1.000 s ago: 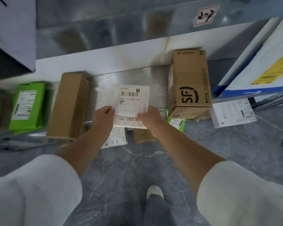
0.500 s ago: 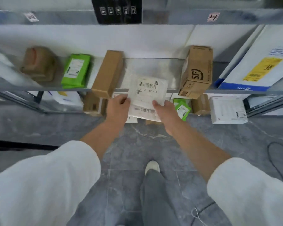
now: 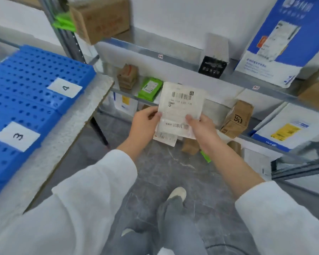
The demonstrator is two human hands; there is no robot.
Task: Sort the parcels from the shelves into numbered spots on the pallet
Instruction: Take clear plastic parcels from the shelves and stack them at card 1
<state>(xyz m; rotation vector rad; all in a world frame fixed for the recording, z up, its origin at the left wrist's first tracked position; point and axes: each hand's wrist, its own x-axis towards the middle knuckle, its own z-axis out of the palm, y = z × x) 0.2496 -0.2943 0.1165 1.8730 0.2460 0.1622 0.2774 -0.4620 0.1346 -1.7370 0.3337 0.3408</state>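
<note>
The parcels on the shelves [image 3: 191, 56] fill the right of my view, but the biggest thing for the coming move is the blue pallet [image 3: 26, 74] on the table [image 3: 77, 126] to my left, with white tags reading 3 [image 3: 17, 136] and 4 [image 3: 64, 87] on its perforated top. On the shelves sit a large blue-and-white mailer [image 3: 276, 45], a brown SF box [image 3: 237, 119], a green pouch [image 3: 150, 88] and other cartons I cannot read. Smallest and nearest is the flat white parcel [image 3: 180, 107] I hold up in front of me, well clear of the shelf, its long axis running roughly upright and its barcode label facing me. My left hand [image 3: 144, 122] pinches its lower left edge, thumb on the face; my right hand [image 3: 201, 126] grips the lower right edge the same way. The pallet lies to the left of both hands, so my left hand is the nearer one, and tag 4 is closer to the parcel than tag 3. I judge I am reading the label to pick a spot; I cannot make out which number it names.
</note>
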